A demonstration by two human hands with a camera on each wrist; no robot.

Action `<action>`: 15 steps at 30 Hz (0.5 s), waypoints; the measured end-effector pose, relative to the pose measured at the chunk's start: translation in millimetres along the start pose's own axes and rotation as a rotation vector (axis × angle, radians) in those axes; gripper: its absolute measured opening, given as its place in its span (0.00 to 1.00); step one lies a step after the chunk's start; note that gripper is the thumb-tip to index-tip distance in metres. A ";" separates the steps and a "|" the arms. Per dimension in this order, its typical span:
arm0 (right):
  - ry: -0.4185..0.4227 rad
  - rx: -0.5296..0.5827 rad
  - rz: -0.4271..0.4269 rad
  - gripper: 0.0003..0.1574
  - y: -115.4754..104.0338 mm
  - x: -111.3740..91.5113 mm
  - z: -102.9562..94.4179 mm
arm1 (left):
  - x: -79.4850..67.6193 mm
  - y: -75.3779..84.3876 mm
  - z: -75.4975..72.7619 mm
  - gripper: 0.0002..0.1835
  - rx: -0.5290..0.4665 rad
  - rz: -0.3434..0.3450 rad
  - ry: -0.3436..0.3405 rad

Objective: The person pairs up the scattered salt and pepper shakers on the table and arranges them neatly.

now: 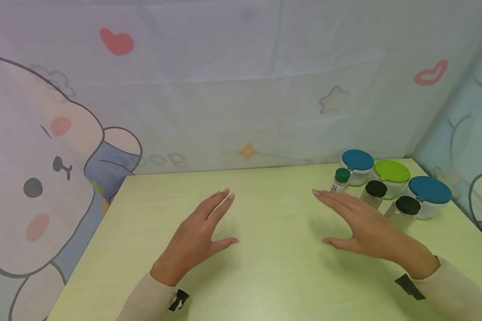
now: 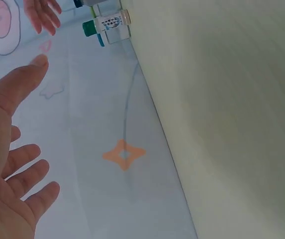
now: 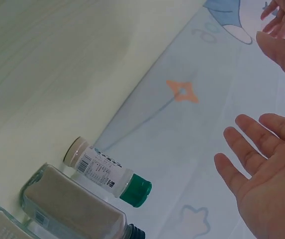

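Note:
My left hand point(image 1: 194, 236) hovers over the left-centre of the table, fingers extended and thumb apart, holding nothing. Facing it, my right hand point(image 1: 369, 227) is held over the right side, its fingers also straight with nothing between them. Nearest to the right hand stand a small green-capped shaker bottle point(image 1: 340, 179) with a white label and two black-capped glass jars, one farther back point(image 1: 373, 194) and one nearer point(image 1: 403, 211). The right hand partly covers the lower parts of these. In the right wrist view the shaker bottle point(image 3: 107, 172) shows beside a glass jar point(image 3: 72, 204) filled with greyish contents.
Behind the jars are three lidded tubs: a blue-lidded one point(image 1: 357, 165) at the back, a green-lidded one point(image 1: 391, 176), and another blue-lidded one point(image 1: 430, 196). A printed cloth point(image 1: 225, 102) hangs along the back edge of the pale table point(image 1: 265, 285).

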State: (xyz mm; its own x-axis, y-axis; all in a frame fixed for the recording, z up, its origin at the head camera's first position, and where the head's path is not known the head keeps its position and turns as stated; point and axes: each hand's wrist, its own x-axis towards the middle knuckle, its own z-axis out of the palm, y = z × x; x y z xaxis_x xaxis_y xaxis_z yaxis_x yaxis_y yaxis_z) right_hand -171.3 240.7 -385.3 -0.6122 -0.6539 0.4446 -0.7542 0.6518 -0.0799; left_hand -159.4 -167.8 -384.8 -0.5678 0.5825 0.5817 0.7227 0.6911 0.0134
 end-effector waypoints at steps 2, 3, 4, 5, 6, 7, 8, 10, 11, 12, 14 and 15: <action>-0.021 0.036 0.038 0.66 0.3 0.2 -1.3 | 0.0 -0.6 1.3 0.54 -0.035 -0.009 0.007; -0.028 0.056 0.053 0.66 0.3 0.4 -1.8 | 0.2 -0.8 1.9 0.54 -0.051 -0.012 0.011; -0.034 0.076 0.067 0.66 0.5 0.6 -2.1 | 0.2 -1.1 2.7 0.53 -0.067 -0.014 0.015; -0.036 0.096 0.078 0.65 0.7 0.8 -2.3 | 0.5 -1.3 3.5 0.52 -0.081 -0.016 0.019; -0.036 0.113 0.086 0.65 1.0 1.1 -2.3 | 0.7 -1.4 4.3 0.51 -0.092 -0.019 0.023; -0.035 0.124 0.090 0.64 1.6 1.4 -2.1 | 1.0 -1.6 5.3 0.51 -0.102 -0.023 0.025; -0.029 0.133 0.087 0.63 2.3 1.8 -1.7 | 1.2 -1.7 6.4 0.50 -0.112 -0.026 0.028; -0.014 0.156 0.079 0.62 4.2 2.4 -1.2 | 1.6 -1.8 8.5 0.49 -0.123 -0.030 0.038; -0.008 0.171 0.072 0.61 5.5 2.6 -1.1 | 1.9 -1.8 9.5 0.48 -0.127 -0.032 0.041; -0.001 0.186 0.063 0.61 6.8 2.9 -1.2 | 2.2 -1.8 10.6 0.48 -0.130 -0.032 0.045; 0.008 0.226 0.044 0.61 9.0 3.6 -2.1 | 3.0 -1.9 12.6 0.47 -0.137 -0.033 0.054; 0.012 0.249 0.033 0.61 10.1 3.9 -2.9 | 3.5 -1.8 13.7 0.47 -0.146 -0.034 0.057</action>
State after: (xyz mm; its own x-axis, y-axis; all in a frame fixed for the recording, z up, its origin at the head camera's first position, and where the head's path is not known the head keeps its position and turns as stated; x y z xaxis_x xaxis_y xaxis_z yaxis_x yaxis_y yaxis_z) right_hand -180.6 245.8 -381.8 -0.6356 -0.6283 0.4485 -0.7701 0.5568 -0.3113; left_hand -168.1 -161.2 -393.9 -0.5723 0.5320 0.6241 0.7558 0.6375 0.1496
